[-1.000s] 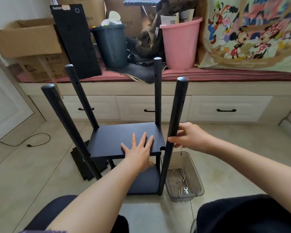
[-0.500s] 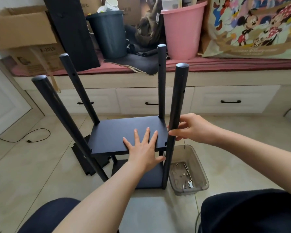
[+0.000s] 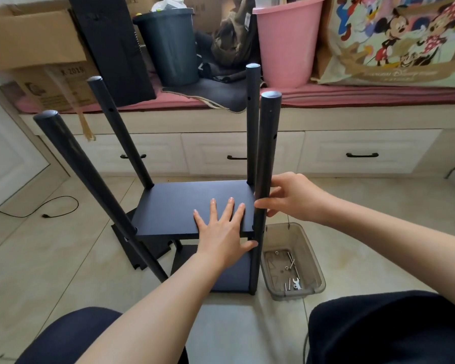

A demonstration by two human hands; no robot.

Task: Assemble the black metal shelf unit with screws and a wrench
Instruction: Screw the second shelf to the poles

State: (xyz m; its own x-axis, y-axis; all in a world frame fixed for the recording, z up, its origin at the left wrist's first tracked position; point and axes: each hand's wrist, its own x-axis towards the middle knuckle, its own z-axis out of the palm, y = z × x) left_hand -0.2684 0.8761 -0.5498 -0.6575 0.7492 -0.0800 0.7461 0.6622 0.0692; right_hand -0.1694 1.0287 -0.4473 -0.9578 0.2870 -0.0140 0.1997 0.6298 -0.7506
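Observation:
The black shelf unit stands on the tiled floor with several round posts rising from it. Its upper shelf board sits between the posts, above a lower board. My left hand lies flat on the upper board near its front right corner, fingers spread, thumb under the edge. My right hand grips the near right post at board height. A clear plastic bin to the right holds several screws and a small wrench.
More black panels lie on the floor behind the unit on the left. A drawer bench runs across the back with cardboard boxes, a dark bucket, a pink bucket and a cartoon-print bag. A cable lies at left.
The view has tilted down and moved closer. My left hand stays flat on the upper board and my right hand keeps its hold on the near right post.

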